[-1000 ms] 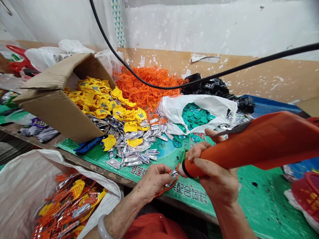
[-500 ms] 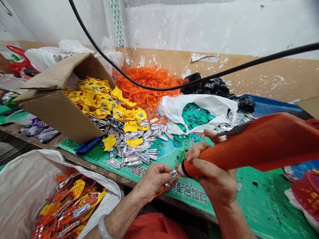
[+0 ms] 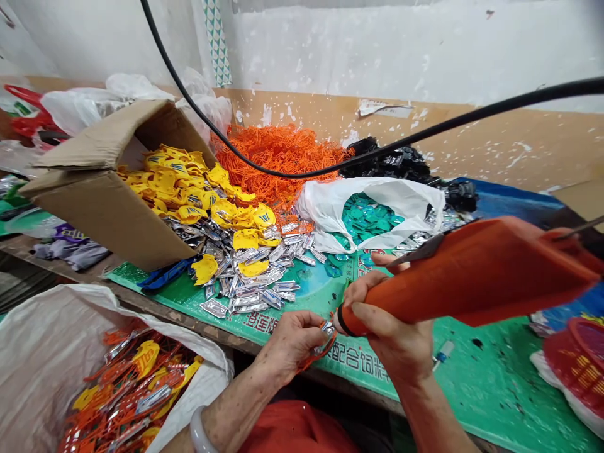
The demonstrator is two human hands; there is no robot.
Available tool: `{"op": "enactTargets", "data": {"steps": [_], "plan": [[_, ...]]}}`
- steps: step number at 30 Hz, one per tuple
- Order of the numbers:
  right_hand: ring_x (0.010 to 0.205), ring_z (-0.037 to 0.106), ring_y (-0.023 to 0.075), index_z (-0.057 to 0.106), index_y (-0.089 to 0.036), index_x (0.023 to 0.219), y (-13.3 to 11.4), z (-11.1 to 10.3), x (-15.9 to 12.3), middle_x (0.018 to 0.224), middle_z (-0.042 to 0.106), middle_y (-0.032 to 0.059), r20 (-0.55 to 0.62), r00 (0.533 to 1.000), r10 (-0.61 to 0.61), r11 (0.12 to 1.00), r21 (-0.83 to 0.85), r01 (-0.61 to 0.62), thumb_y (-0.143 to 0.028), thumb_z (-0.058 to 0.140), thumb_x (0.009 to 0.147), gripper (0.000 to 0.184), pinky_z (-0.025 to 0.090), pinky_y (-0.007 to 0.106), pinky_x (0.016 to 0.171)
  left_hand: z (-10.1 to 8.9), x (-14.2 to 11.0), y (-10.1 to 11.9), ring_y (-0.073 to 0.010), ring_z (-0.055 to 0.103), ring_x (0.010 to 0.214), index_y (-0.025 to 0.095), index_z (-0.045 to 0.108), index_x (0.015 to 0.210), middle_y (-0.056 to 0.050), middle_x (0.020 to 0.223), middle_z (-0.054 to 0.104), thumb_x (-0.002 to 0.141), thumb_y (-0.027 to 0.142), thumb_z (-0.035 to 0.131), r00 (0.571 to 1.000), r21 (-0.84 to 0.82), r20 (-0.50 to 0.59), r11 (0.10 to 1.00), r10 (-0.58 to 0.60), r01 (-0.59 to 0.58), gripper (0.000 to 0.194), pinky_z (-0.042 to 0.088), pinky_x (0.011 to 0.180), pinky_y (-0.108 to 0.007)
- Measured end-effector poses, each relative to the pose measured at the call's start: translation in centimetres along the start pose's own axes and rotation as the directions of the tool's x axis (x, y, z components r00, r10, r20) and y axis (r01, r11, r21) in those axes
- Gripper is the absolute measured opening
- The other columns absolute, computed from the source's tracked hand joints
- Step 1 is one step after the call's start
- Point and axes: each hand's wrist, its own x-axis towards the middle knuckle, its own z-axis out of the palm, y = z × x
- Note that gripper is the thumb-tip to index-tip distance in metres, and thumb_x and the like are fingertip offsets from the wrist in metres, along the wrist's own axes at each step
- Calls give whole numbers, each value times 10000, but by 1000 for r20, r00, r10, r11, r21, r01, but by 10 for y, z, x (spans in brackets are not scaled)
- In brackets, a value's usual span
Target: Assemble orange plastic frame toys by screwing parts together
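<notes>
My right hand (image 3: 394, 327) is wrapped round the front of a big orange power tool (image 3: 472, 277) whose black-ringed tip (image 3: 340, 321) points left. My left hand (image 3: 292, 340) pinches an orange plastic piece with a small silver part (image 3: 325, 333) right at that tip, at the near edge of the green mat (image 3: 472, 377). A black cable (image 3: 283, 170) runs from the tool's rear up across the view. A pile of silver parts (image 3: 255, 283) lies just left of my hands.
A tipped cardboard box (image 3: 104, 201) spills yellow parts (image 3: 198, 189). Behind lie an orange heap (image 3: 278, 157), black pieces (image 3: 396, 163) and a white bag of teal parts (image 3: 372, 217). A white sack of assembled pieces (image 3: 127, 384) sits bottom left; a red basket (image 3: 585, 365) stands at right.
The view has shifted slightly and the tool's rear has tilted a little. Both hands keep their hold in about the same place.
</notes>
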Motion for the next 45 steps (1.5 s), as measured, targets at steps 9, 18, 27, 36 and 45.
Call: {"op": "enactTargets", "data": {"steps": [9, 18, 27, 36, 45], "plan": [[575, 566, 145, 519, -246, 1169, -11, -2, 9, 655, 609, -51, -126, 989, -75, 991, 99, 88, -118, 682, 603, 603, 500, 321, 573, -4, -7, 13, -60, 440, 461, 126, 646, 697, 24, 571, 570, 538, 223, 752, 1000, 63, 1, 998, 22, -22, 214, 273, 439, -200], [504, 530, 130, 634, -162, 702, 25, -36, 47, 603, 595, -23, -312, 938, -151, 984, -138, 112, -163, 713, 592, 135, 449, 301, 483, -23, -8, 28, -98, 555, 608, 143, 586, 727, 4, 704, 610, 580, 227, 807, 1000, -76, -2, 997, -4, 3, 279, 529, 584, -242], [540, 533, 131, 612, -157, 729, 48, -37, 54, 608, 598, -24, -315, 935, -165, 978, -176, 113, -164, 715, 572, 188, 445, 313, 570, -21, -4, 24, -110, 586, 663, 140, 568, 746, -16, 751, 636, 611, 215, 791, 1000, -41, -9, 999, -14, 14, 273, 552, 622, -248], [533, 516, 129, 604, -157, 625, 52, -38, 57, 595, 586, -16, -352, 916, -193, 964, -241, 111, -171, 694, 565, 109, 448, 315, 561, -13, 0, 26, -98, 578, 643, 125, 612, 760, -12, 742, 629, 598, 184, 757, 1000, -42, 7, 999, -26, 27, 226, 547, 611, -234], [519, 515, 125, 593, -158, 595, 48, -34, 56, 568, 579, -23, -363, 913, -186, 966, -238, 102, -174, 703, 550, 120, 455, 318, 567, -12, -5, 25, -90, 545, 630, 135, 581, 774, 7, 728, 599, 611, 180, 677, 1000, 34, 0, 999, 9, -9, 194, 536, 557, -216]]}}
